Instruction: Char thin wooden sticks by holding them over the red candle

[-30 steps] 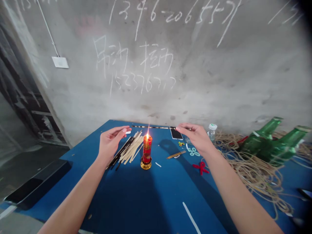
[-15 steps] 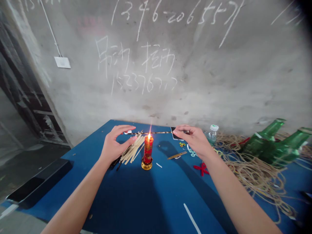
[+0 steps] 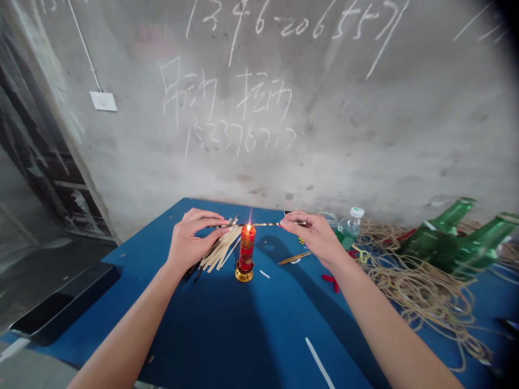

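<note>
1. Work state: one mottled dark-and-tan strip [image 3: 263, 224] is held level across the flame of the red candle [image 3: 246, 249], which stands lit in a brass base. The flame reaches the strip near its middle. A pile [image 3: 219, 251] of pale and dark strips lies on the table to the left of the candle, just beside it. Whether the pile's dark strips were heated cannot be determined.
2. Left hand [image 3: 193, 240]: the fingers are curled nearly closed and pinch the left end of the strip against the thumb.
3. Right hand [image 3: 312, 235]: the thumb and forefinger pinch the right end; the other fingers are loosely curled.
4. Edges: the blue table [image 3: 211, 329] meets the concrete wall at its far edge. The candle stands well in from that edge.
5. Open room: bare table extends toward the near side of the candle. To the right, a short slat [image 3: 294, 258], a water bottle [image 3: 348, 229], loose rope [image 3: 413, 286] and green bottles [image 3: 444, 243] limit movement.
</note>
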Action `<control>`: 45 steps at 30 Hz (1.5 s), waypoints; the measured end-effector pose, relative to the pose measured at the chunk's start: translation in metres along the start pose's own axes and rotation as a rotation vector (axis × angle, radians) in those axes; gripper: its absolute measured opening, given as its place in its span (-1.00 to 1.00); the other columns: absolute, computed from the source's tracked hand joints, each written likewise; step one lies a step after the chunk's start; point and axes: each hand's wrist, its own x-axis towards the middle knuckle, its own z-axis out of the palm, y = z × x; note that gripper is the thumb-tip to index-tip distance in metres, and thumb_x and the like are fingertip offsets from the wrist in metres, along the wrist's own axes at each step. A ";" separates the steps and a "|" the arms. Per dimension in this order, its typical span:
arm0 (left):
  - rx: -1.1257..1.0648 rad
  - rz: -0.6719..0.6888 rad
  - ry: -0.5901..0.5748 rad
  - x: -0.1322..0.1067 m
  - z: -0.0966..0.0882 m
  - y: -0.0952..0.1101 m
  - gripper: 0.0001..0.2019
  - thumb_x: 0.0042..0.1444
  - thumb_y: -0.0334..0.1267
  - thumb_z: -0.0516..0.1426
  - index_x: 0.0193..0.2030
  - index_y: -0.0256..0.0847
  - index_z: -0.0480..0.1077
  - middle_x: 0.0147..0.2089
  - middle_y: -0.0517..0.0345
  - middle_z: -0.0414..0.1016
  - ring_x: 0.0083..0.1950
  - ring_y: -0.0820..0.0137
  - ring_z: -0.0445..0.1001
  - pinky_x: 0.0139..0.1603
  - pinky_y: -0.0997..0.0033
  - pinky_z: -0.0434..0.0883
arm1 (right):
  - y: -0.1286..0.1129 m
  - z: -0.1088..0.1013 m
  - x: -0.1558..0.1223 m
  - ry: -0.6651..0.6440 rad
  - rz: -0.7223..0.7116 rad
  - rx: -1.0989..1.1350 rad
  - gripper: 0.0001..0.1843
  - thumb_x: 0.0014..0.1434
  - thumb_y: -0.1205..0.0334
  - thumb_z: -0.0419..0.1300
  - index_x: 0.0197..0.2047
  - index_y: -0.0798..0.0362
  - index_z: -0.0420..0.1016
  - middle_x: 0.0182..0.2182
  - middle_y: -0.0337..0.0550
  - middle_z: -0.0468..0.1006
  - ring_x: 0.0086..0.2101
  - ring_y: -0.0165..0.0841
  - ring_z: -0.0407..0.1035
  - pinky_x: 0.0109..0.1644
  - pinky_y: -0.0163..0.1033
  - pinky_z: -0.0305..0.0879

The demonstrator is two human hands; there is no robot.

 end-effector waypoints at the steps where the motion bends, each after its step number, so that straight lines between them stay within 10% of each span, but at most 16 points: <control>1: -0.002 -0.006 0.000 0.000 0.000 -0.001 -0.91 0.12 -0.15 0.36 -0.21 0.09 0.67 -0.16 0.17 0.68 -0.09 0.22 0.57 0.07 0.08 0.46 | 0.000 0.000 0.000 -0.002 0.001 -0.002 -0.67 0.04 -0.11 0.42 -0.36 0.00 0.68 -0.15 -0.07 0.63 -0.19 -0.23 0.45 -0.10 -0.13 0.33; 16: -0.019 -0.101 0.057 0.001 -0.004 -0.006 -0.93 0.12 -0.11 0.35 -0.25 0.07 0.66 -0.18 0.17 0.68 -0.08 0.21 0.60 0.06 0.11 0.48 | 0.001 -0.001 -0.001 0.002 0.003 -0.195 -0.54 0.21 -0.25 0.23 -0.36 -0.05 0.69 -0.17 -0.08 0.65 -0.38 -0.30 0.34 -0.34 -0.19 0.20; 45: -0.064 -0.190 -0.018 0.001 -0.012 -0.023 -0.84 0.11 -0.10 0.35 -0.16 0.02 0.67 -0.16 0.12 0.68 -0.21 0.28 0.55 -0.13 0.22 0.47 | 0.020 0.014 0.004 0.054 -0.129 -0.199 -0.67 0.15 -0.16 0.34 -0.24 -0.09 0.72 -0.12 -0.09 0.60 -0.32 -0.28 0.34 -0.19 -0.13 0.29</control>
